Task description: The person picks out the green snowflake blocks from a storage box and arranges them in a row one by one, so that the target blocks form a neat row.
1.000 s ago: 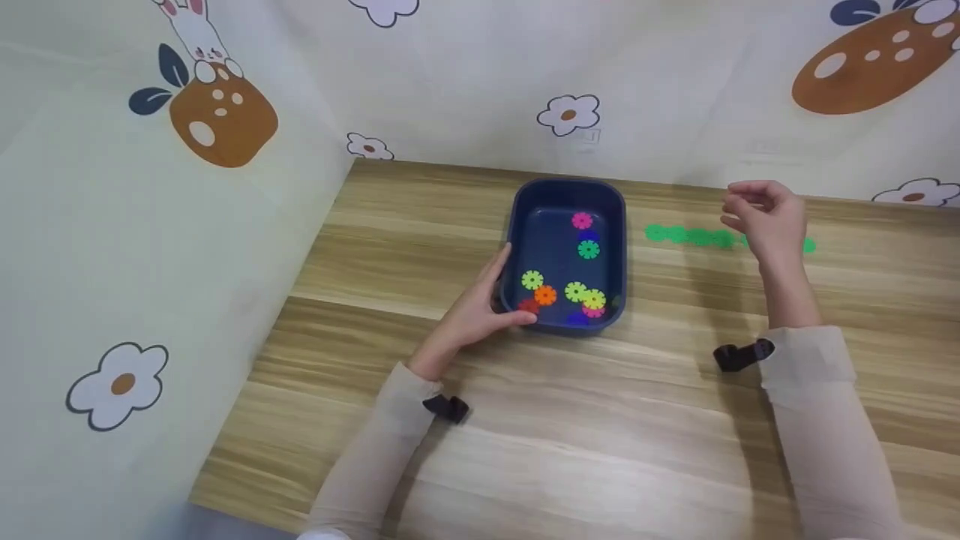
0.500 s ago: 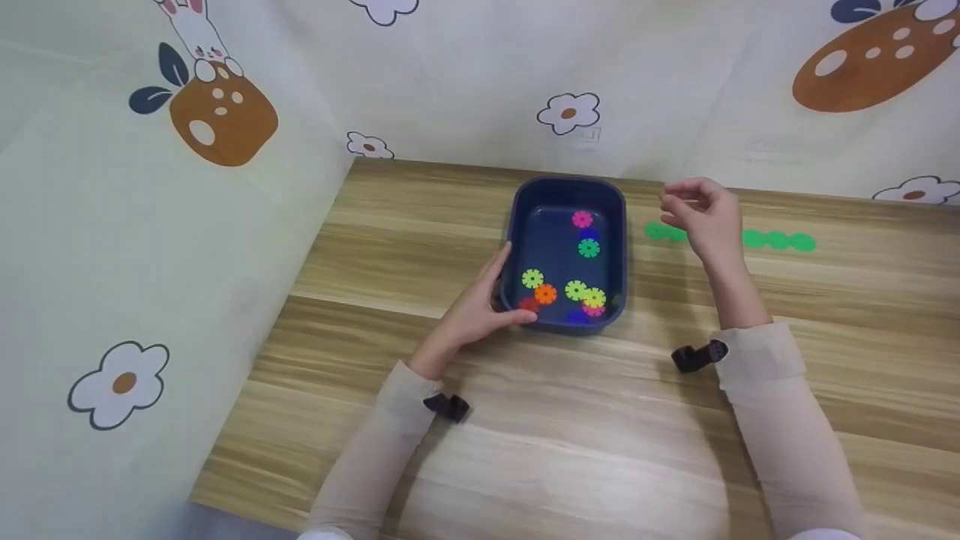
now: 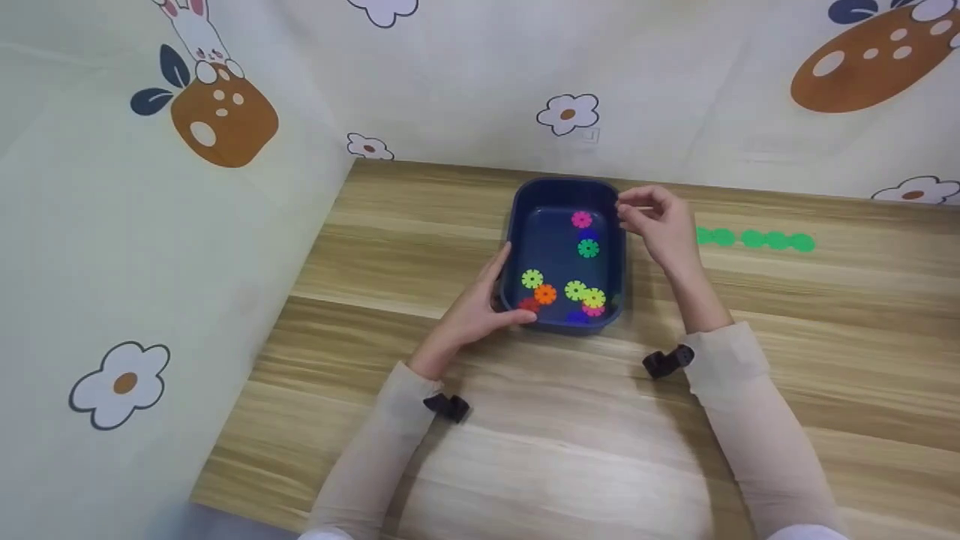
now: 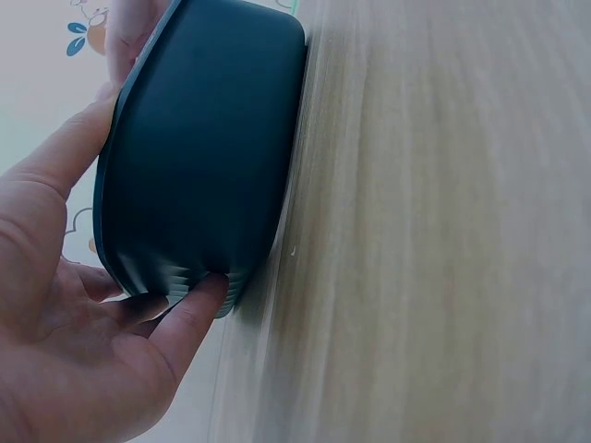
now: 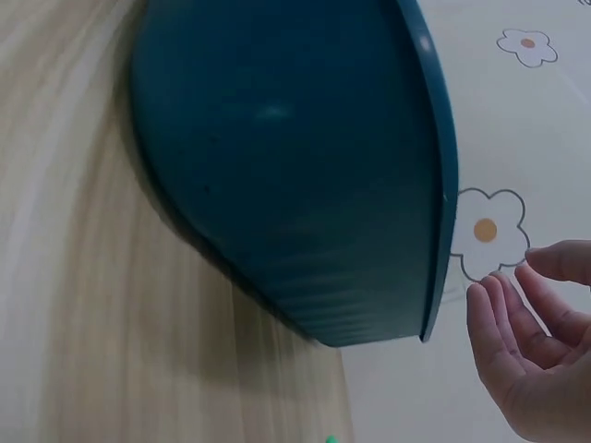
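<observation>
My left hand [image 3: 474, 311] grips the near left corner of a dark blue plastic box [image 3: 551, 251], its thumb and fingers spread round the corner. Inside lie several notched disc pieces: a pink one [image 3: 581, 220], a green one [image 3: 588, 248], an orange one [image 3: 545, 294], and yellow-green, red and blue ones. My right hand [image 3: 667, 229] is raised at the box's far right rim with loosely bent fingers. In the right wrist view a gap shows between its thumb and fingertips, and nothing is seen held there.
To the right of the box, a line of bright green discs [image 3: 777, 240] lies on the wooden table [image 3: 405, 247], its left end hidden by my right hand. Patterned cloth [image 3: 465, 82] hangs behind and to the left of the table.
My right hand has moved left from above the green discs to the box's right rim, uncovering the right part of the line. My left hand and the box have stayed put.
</observation>
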A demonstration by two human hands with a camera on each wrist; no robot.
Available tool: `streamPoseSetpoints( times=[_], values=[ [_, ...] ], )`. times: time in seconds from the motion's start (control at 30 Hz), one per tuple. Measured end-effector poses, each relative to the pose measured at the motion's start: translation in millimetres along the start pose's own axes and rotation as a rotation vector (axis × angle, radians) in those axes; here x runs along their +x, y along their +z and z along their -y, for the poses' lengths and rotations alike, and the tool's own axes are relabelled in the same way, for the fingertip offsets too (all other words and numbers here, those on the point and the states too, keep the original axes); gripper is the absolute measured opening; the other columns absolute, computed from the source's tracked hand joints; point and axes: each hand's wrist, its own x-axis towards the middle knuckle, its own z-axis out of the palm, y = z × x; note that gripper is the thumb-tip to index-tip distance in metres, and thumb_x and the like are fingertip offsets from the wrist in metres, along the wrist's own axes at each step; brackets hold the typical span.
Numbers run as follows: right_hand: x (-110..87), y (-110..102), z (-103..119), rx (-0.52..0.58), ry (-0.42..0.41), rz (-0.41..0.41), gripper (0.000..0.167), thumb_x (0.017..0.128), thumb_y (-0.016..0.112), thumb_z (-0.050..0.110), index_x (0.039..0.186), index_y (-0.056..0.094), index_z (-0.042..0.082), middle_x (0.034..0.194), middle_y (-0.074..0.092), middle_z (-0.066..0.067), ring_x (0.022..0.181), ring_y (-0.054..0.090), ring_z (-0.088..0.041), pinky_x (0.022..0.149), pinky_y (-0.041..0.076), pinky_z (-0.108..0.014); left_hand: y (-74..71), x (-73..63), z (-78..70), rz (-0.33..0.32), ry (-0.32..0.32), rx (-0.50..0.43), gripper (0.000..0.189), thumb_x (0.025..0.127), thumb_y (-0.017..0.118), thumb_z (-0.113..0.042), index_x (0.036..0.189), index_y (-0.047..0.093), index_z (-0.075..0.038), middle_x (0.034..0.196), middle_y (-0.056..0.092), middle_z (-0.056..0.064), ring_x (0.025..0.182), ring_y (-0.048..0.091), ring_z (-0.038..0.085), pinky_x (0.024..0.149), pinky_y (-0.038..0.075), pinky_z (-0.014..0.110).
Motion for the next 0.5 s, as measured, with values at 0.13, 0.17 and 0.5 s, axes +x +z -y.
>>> streamPoseSetpoints(
  times=[0.13, 0.17, 0.5],
  values=[
    [-1.9, 9.1, -1.3, 0.002, -0.001, 0.031, 0.025, 0.094, 0.064, 0.002, 0.115, 0.063, -0.012, 0.093, 0.067, 0.007, 0.083, 0.069, -0.003, 0.078, 0.059, -0.019, 0.2, -0.4, -1.1, -0.002, -0.002, -0.009, 0.116, 0.077, 0.085, -0.043, 0.162, 0.01, -0.023, 0.169, 0.01, 0.011, 0.154, 0.018, 0.032, 0.124, 0.022, 0.048],
    [-2.5, 11.0, -1.6, -0.006, 0.002, 0.04, 0.025, 0.094, 0.064, 0.002, 0.115, 0.062, -0.012, 0.095, 0.067, 0.006, 0.084, 0.069, -0.002, 0.078, 0.058, -0.018, 0.2, -0.3, -1.1, -0.002, -0.004, -0.009, 0.115, 0.077, 0.085, -0.042, 0.162, 0.01, -0.023, 0.169, 0.01, 0.011, 0.154, 0.018, 0.032, 0.124, 0.022, 0.048],
    [-8.9, 32.1, -1.6, -0.218, 0.022, 0.114, 0.029, 0.097, 0.064, 0.013, 0.121, 0.065, -0.002, 0.123, 0.067, -0.019, 0.092, 0.062, -0.002, 0.08, 0.051, -0.01, 0.7, 0.0, 0.1, 0.003, -0.001, -0.013, 0.115, 0.078, 0.084, -0.041, 0.162, 0.008, -0.023, 0.169, 0.009, 0.009, 0.155, 0.017, 0.031, 0.125, 0.021, 0.048]
  ],
)
